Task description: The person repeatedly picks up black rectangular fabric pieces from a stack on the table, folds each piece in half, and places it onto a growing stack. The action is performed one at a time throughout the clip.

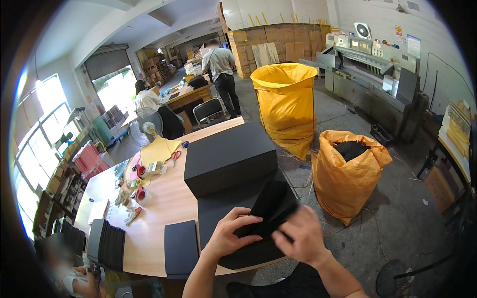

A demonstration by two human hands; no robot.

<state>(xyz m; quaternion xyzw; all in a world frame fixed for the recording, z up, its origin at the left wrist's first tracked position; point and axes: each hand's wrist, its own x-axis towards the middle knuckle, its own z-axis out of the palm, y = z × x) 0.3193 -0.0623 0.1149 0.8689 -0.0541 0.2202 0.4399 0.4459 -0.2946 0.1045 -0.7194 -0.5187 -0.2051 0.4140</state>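
Between my hands a folded black sheet, perhaps card, stands tilted at the near edge of the table. My left hand pinches its left side between thumb and fingers. At its right edge is my right hand, its fingers curled and smeared by motion, so their grip is unclear. Beneath the folded sheet lies a wide black surface. Just beyond stands a large black block, like a box or squared stack. A flat black panel rests left of my left forearm.
The wooden table carries black folders in a row, tape rolls and red scissors. Yellow sack and orange sack stand right. One person stands beyond; others sit at far and lower left.
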